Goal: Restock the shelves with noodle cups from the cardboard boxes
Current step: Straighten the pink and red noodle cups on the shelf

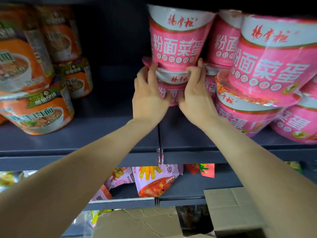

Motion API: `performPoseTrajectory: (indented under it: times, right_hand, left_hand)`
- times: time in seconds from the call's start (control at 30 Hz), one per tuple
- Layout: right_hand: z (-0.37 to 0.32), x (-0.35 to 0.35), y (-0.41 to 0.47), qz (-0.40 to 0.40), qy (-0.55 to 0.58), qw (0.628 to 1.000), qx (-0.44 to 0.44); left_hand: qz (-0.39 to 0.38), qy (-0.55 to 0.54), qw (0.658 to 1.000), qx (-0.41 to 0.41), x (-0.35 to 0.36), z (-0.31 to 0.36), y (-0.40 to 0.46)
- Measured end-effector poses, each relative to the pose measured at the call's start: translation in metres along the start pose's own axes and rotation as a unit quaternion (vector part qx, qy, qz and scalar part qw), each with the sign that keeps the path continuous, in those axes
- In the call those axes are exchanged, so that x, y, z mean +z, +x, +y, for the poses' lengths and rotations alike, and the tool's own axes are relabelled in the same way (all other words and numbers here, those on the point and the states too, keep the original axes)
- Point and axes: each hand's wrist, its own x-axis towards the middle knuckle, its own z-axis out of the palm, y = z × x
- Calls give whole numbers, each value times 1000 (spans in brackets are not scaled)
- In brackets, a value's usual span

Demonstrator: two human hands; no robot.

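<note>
On shelf [103,141] | both grips [149,93] [193,93] flank pink cup [176,40]

"粉面菜蛋" in white on the pink noodle cups [178,42] — red brand script "杨掌柜" above.

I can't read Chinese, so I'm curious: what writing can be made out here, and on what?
"杨掌柜": red brand on the white band of the upper pink cup.
"粉面菜蛋": big white letters on the same cup and on the right pink cups.
Orange cups: print too blurred.
Snack bags: too small.
</note>
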Motion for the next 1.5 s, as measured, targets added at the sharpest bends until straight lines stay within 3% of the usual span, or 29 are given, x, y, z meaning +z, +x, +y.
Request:
performPoseTrajectory:
  times: [0.1, 0.23, 0.3, 0.43, 0.6, 0.73, 0.9, 1.1, 1.17, 1.23, 1.5]
  right_hand:
    - [-12, -1, -5, 7, -32, 999, 2]
    - [-14, -9, -10, -46, -54, 997, 5]
    - [-13, -12, -10, -40, -52, 998, 4]
    - [-12, -9, -10, -31, -62, 998, 8]
    - [-8, -8, -1, -14, -73, 997, 18]
    - [-4, -6, 2, -3, -42, 999, 29]
    - [-6, -12, 4, 28, -18, 999, 36]
    - [-5, -23, 11, -42, -11, 997, 61]
    - [-3, -21, 9, -69, 1, 994, 90]
    - [0, -18, 7, -85, 23, 990, 109]
    - [-8, -10, 6, -142, 12, 983, 117]
  left_hand:
    - [19, 43, 999, -17, -9, -6, 14]
    - [-58, -121, 991, -16, -22, -25, 41]
    - [-53, -154, 986, -24, -18, -24, 39]
    - [-5, -158, 987, -32, -4, -20, 31]
    - [-17, -125, 992, -7, 1, -14, 40]
    - [-65, -166, 983, -48, -6, -15, 47]
    - [-131, -96, 985, -55, -19, -6, 59]
    - [-70, -194, 975, -76, -27, 10, 58]
    - [-61, -157, 980, -105, -22, 14, 55]
    - [-66, -127, 979, -146, -16, 17, 51]
    - [-100, -168, 971, -137, -17, 4, 54]
